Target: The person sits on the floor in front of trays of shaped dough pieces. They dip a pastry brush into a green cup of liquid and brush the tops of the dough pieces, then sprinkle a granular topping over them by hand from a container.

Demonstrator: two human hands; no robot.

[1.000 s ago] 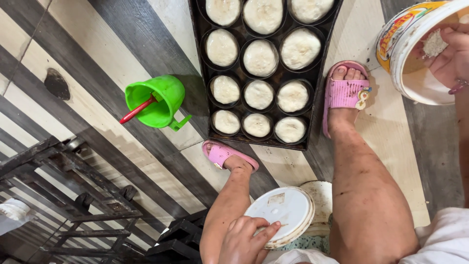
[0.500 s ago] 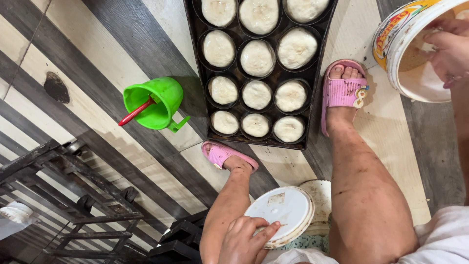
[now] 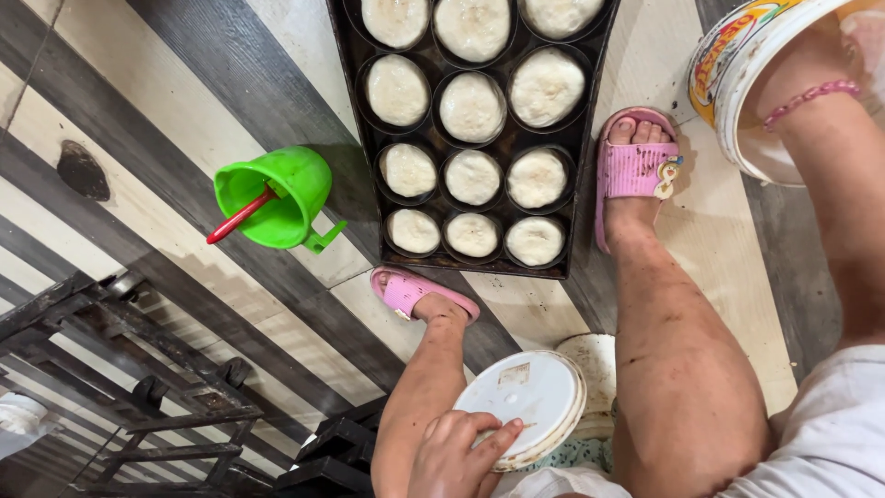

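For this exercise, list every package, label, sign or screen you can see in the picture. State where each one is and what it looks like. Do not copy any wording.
Bucket label: top right, a curved band round the white bucket, yellow with red and green print; the right arm reaches into the bucket.
Lid sticker: bottom centre, a small pale rectangle, partly worn, on the round white lid under the left hand.
No signs or screens are in view.
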